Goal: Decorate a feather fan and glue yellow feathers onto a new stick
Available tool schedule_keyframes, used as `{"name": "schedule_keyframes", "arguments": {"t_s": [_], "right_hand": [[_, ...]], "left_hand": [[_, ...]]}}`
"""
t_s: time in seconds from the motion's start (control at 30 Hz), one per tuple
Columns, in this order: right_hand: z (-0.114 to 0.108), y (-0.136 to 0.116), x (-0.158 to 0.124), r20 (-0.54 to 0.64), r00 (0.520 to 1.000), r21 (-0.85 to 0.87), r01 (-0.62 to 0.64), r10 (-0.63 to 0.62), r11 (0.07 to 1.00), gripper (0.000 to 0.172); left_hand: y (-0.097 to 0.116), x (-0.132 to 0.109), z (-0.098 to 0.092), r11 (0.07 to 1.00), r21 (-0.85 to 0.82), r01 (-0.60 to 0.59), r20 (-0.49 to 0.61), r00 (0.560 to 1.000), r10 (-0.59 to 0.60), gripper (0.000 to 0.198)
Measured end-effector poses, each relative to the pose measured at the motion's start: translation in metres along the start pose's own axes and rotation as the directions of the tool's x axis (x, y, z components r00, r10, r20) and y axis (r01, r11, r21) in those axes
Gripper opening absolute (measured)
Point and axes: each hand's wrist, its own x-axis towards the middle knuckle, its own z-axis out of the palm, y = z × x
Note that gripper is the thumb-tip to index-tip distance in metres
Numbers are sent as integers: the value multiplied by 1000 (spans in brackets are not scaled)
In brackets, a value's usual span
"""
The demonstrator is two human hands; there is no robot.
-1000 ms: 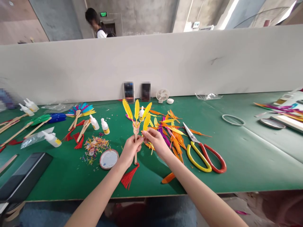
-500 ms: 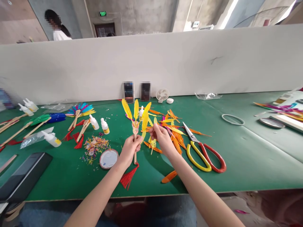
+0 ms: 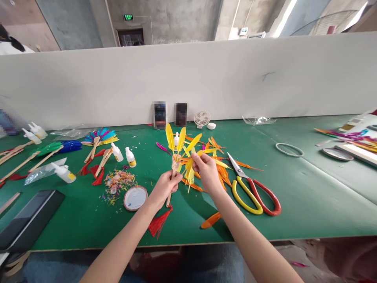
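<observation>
My left hand (image 3: 165,186) is closed round the wooden handle of a feather fan (image 3: 174,165), tilted slightly right. Three yellow feathers (image 3: 181,140) spread from its head, and a red tassel (image 3: 160,223) hangs at the bottom end. Just right of the fan head, my right hand (image 3: 207,173) pinches a yellow feather (image 3: 191,163) between thumb and fingertips. Loose orange feathers (image 3: 222,175) and yellow ones lie on the table behind and beside that hand. Scissors (image 3: 253,188) with one yellow and one red handle rest to its right.
Glue bottles (image 3: 130,157), coloured scraps (image 3: 119,182) and a round lid (image 3: 135,197) lie left of my hands. Finished-looking feather fans (image 3: 100,137) are farther left. Two phones (image 3: 160,115) and a small fan (image 3: 202,118) stand against the white partition (image 3: 235,78).
The feather fan has shifted right and leans more to the right. The yellow feather beside the handle is now in my right hand, slightly farther right. A person beyond the partition moved left.
</observation>
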Motion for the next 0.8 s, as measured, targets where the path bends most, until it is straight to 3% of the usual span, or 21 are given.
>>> {"name": "schedule_keyframes", "arguments": {"t_s": [0.13,0.2,0.23,0.3,0.4,0.47,0.8], "right_hand": [[-10,-1,6,-177,983,136,72,-47,988,32],[-11,-1,7,-183,983,133,58,-33,989,35],[-11,-1,6,-140,990,102,33,-18,994,36],[-6,-1,2,57,998,-10,-21,21,1000,37],[4,-3,-6,389,914,-167,-50,112,985,34],[9,-3,-9,462,875,-196,-57,144,979,34],[0,3,-3,238,961,47,-154,139,987,29]], "left_hand": [[-3,1,-2,999,-48,-2,-15,1000,1,31],[-4,3,-3,996,-86,-10,-33,999,7,32],[-4,3,-4,995,-101,-16,-45,999,11,32],[-5,5,-5,992,-124,-28,-64,998,20,33],[-5,6,-5,989,-144,-38,-71,997,28,33],[-5,6,-4,986,-161,-29,-67,998,18,33],[4,1,-1,963,-270,-6,-82,996,-17,38]]}}
